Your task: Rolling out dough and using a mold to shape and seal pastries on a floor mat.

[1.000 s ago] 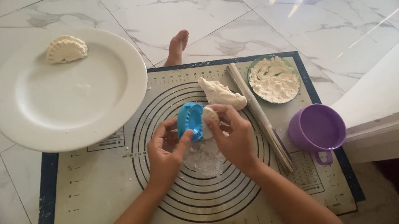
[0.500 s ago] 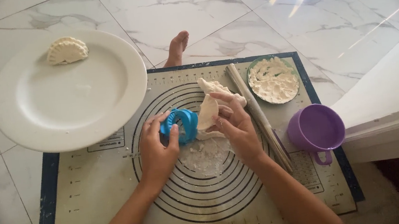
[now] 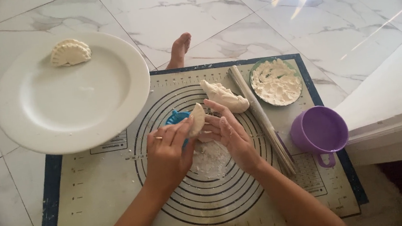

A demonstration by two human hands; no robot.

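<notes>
My left hand (image 3: 168, 154) pinches a pale folded dumpling (image 3: 196, 119) between thumb and fingertips. It is just above a blue dumpling mould (image 3: 175, 116), which lies half hidden behind my fingers on the ringed pastry mat (image 3: 100, 198). My right hand (image 3: 229, 134) rests against the dumpling's right side with its floury fingers stretched out and apart. I cannot tell whether its thumb grips the dumpling. A patch of loose flour (image 3: 211, 159) lies on the mat under both hands.
A white plate (image 3: 60, 100) at the upper left holds one finished dumpling (image 3: 70, 52). Right of my hands are a lump of dough (image 3: 225, 95), a rolling pin (image 3: 261, 119), a bowl of flour (image 3: 276, 81) and a purple cup (image 3: 319, 130). A bare foot (image 3: 179, 50) rests on the marble floor.
The dumpling has come out of the blue mould and now sits between both hands. The mould has dropped towards the mat behind my left fingers. My right hand has opened flat.
</notes>
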